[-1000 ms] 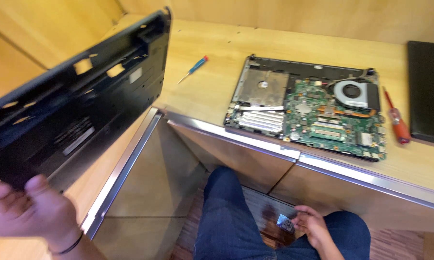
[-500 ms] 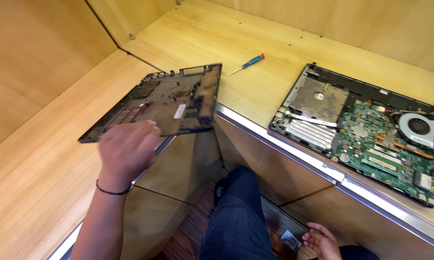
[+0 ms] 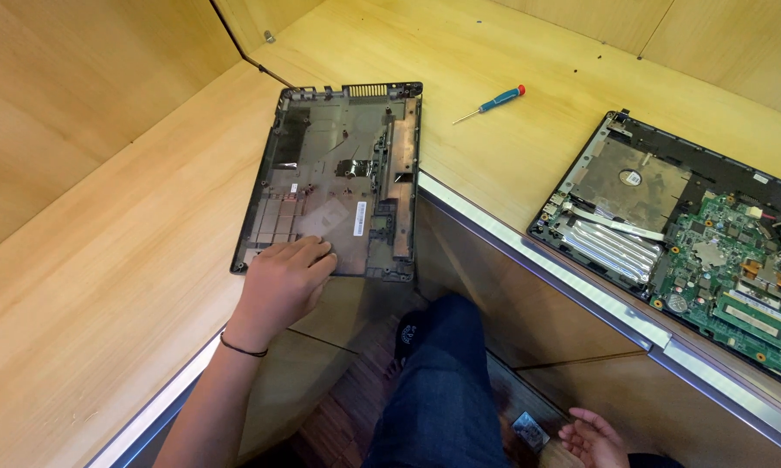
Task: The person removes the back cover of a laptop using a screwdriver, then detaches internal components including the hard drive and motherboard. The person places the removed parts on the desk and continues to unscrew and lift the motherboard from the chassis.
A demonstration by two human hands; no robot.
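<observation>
One view, from the head camera. The left hand (image 3: 282, 282) rests flat, fingers loosely spread, on the near end of a black laptop bottom cover (image 3: 338, 178) and grips nothing; the cover lies inside-up on the wooden corner desk (image 3: 104, 260), left of the gap. The right hand (image 3: 594, 438) hangs low by the knee, open and empty, just beside a small silvery part (image 3: 529, 431) I cannot identify. Far right, the opened laptop chassis (image 3: 693, 243) shows its green motherboard (image 3: 737, 286). A blue-handled screwdriver (image 3: 491, 103) lies between the two. Judging by this, the cover is off; the internals look untouched.
</observation>
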